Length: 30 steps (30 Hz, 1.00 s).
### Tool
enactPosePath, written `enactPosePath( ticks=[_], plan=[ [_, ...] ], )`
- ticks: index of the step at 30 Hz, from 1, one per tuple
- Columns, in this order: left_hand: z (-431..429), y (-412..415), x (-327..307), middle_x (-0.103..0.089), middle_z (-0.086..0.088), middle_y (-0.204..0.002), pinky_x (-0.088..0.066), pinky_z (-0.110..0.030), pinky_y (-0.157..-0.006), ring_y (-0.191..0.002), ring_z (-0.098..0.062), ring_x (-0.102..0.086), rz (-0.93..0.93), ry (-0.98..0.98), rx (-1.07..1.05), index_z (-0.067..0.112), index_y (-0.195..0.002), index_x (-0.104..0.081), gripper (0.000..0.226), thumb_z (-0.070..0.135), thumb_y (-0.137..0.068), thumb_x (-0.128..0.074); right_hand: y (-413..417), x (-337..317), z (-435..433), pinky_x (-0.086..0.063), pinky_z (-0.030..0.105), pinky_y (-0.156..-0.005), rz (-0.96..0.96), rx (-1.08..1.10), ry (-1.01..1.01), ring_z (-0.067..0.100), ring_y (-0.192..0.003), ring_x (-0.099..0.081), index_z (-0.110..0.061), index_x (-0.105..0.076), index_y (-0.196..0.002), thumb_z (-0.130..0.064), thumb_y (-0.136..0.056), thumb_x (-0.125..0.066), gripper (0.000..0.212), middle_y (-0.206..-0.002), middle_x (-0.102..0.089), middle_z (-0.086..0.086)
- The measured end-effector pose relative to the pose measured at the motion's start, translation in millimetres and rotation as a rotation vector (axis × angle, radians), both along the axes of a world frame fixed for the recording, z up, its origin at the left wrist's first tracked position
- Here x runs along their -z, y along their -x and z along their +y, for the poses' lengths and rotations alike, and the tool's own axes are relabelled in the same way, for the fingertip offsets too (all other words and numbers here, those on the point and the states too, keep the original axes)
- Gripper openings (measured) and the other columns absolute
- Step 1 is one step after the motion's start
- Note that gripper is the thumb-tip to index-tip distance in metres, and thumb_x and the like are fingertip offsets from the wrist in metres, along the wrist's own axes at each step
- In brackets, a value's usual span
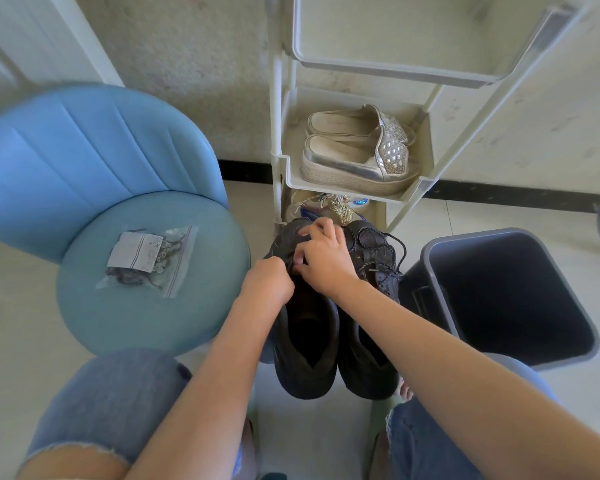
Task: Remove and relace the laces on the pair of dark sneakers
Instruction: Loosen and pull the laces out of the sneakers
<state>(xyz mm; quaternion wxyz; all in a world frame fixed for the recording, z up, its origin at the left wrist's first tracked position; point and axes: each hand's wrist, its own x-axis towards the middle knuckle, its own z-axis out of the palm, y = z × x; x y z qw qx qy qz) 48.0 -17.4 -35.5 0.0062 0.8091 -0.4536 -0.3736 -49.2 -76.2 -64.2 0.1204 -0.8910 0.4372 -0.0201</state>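
The left sneaker and right sneaker are standing side by side on the floor, before the shoe rack. The left hand and right hand are both pinching the left sneaker's lace, fingers curled.

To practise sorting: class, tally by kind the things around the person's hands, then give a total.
Dark sneakers: 2
Silver slippers: 2
Chair: 1
Bin: 1
Bag: 1
Rack: 1
Total: 8
Things on the rack's lowest shelf are too hidden to count.
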Motion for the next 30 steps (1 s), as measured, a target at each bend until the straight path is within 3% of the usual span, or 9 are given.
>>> enactPosePath(
  ticks=[5,9,13,17,20,22,25,28,30],
  plan=[
    [0.2,-2.3,-0.5,-0.057,-0.021,-0.118,-0.048,-0.036,-0.083,-0.103,-0.037,-0.061,0.000,-0.029,-0.020,-0.002,-0.116,-0.056,0.026,0.007,-0.092,-0.048,7.7,-8.6,-18.3,-0.022,0.037,-0.109,0.023,0.180,0.137,0.028,-0.131,-0.028,-0.006,-0.057,-0.121,-0.020,-0.092,-0.052,0.032,-0.133,-0.049,0.008],
    [0.7,-2.8,0.0,-0.054,-0.020,-0.125,-0.048,-0.034,-0.086,-0.106,-0.035,-0.060,-0.008,-0.057,-0.010,0.000,-0.126,-0.052,0.033,0.004,-0.094,-0.045,30.8,-28.0,-46.4,-0.032,0.039,-0.105,-0.330,0.701,-0.130,0.028,-0.130,-0.029,-0.003,-0.046,-0.126,-0.009,-0.096,-0.040,0.031,-0.134,-0.043,0.013],
    [0.5,-0.2,-2.0,-0.056,-0.019,-0.123,-0.045,-0.032,-0.081,-0.107,-0.034,-0.058,-0.030,-0.040,0.019,-0.001,-0.119,-0.055,0.028,0.006,-0.094,-0.044,33.1,-33.5,-41.0,-0.022,0.039,-0.110,-0.311,0.405,-0.220,0.025,-0.131,-0.024,-0.020,-0.051,-0.126,-0.001,-0.083,-0.048,0.047,-0.137,-0.043,0.003],
    [1.1,1.1,-4.7,-0.060,-0.019,-0.115,-0.043,-0.031,-0.077,-0.103,-0.033,-0.059,-0.039,-0.027,0.032,-0.002,-0.111,-0.058,0.025,0.010,-0.092,-0.047,10.2,-23.0,-12.8,-0.017,0.037,-0.105,-0.083,-0.030,-0.110,0.028,-0.124,-0.028,-0.025,-0.068,-0.104,-0.024,-0.086,-0.056,0.021,-0.128,-0.047,0.001],
    [1.9,-0.2,-4.7,-0.061,-0.019,-0.113,-0.046,-0.033,-0.077,-0.101,-0.033,-0.060,-0.025,-0.020,0.021,-0.001,-0.113,-0.058,0.027,0.013,-0.092,-0.051,3.7,-7.6,-1.6,-0.019,0.036,-0.102,0.116,-0.123,-0.090,0.029,-0.122,-0.029,-0.023,-0.064,-0.108,-0.038,-0.087,-0.062,0.026,-0.126,-0.046,0.003],
    [2.4,-0.6,-4.0,-0.061,-0.019,-0.112,-0.043,-0.032,-0.073,-0.100,-0.033,-0.060,-0.025,-0.023,0.016,-0.001,-0.111,-0.058,0.025,0.012,-0.092,-0.050,1.5,-4.0,-1.2,-0.021,0.035,-0.102,0.124,-0.105,-0.036,0.029,-0.121,-0.031,-0.023,-0.064,-0.106,-0.038,-0.088,-0.061,0.023,-0.125,-0.048,0.002],
    [1.4,-2.0,-2.3,-0.059,-0.021,-0.113,-0.045,-0.033,-0.074,-0.100,-0.035,-0.060,-0.012,-0.044,-0.004,-0.003,-0.110,-0.058,0.024,0.009,-0.091,-0.049,6.0,-10.3,-11.6,-0.027,0.038,-0.104,-0.034,0.124,0.028,0.027,-0.122,-0.035,-0.019,-0.063,-0.105,-0.034,-0.093,-0.058,0.020,-0.122,-0.054,0.000],
    [0.5,-2.7,-2.4,-0.058,-0.020,-0.116,-0.046,-0.032,-0.076,-0.101,-0.034,-0.060,-0.003,-0.066,-0.009,-0.002,-0.114,-0.057,0.025,0.008,-0.093,-0.047,19.4,-22.5,-29.7,-0.036,0.037,-0.096,-0.396,0.559,-0.145,0.024,-0.117,-0.040,-0.013,-0.057,-0.094,-0.028,-0.096,-0.055,0.014,-0.110,-0.058,0.001],
    [-0.2,-2.2,-1.6,-0.058,-0.019,-0.118,-0.045,-0.031,-0.077,-0.102,-0.033,-0.060,-0.003,-0.058,-0.003,-0.001,-0.117,-0.056,0.027,0.007,-0.093,-0.046,22.3,-25.0,-35.9,-0.038,0.038,-0.092,-0.483,0.638,-0.183,0.024,-0.113,-0.041,-0.015,-0.053,-0.091,-0.025,-0.097,-0.053,0.011,-0.103,-0.059,0.000]
  ],
)
